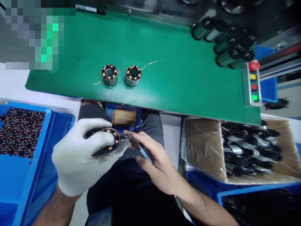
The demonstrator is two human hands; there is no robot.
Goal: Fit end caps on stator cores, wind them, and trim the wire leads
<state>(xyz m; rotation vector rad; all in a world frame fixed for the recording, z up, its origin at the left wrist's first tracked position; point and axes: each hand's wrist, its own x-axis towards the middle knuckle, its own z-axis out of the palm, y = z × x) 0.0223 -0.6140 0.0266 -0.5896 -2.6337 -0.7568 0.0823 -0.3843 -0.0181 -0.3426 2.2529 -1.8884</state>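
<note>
My left hand [82, 153], in a white glove, is closed around a copper-wound motor stator [115, 139], whose ring of windings faces up between thumb and fingers. A thin copper wire sticks out from its right side. My bare right hand [157, 160] grips a pair of pliers [141, 150] with light-blue handles. The pliers' jaws are beside the stator, close to the wire; whether they touch it I cannot tell. On the green work surface [176, 84] stand two more wound stators, a left one [109, 75] and a right one [133, 76], with loose wire ends.
At the left, a blue bin [49, 125] holds many wound stators. Several dark unwound cores [225, 56] stand at the back right, near a button panel [252, 83]. A plastic-lined carton [202, 144] of similar cores sits at right. A small blue box [138, 117] is below the table edge.
</note>
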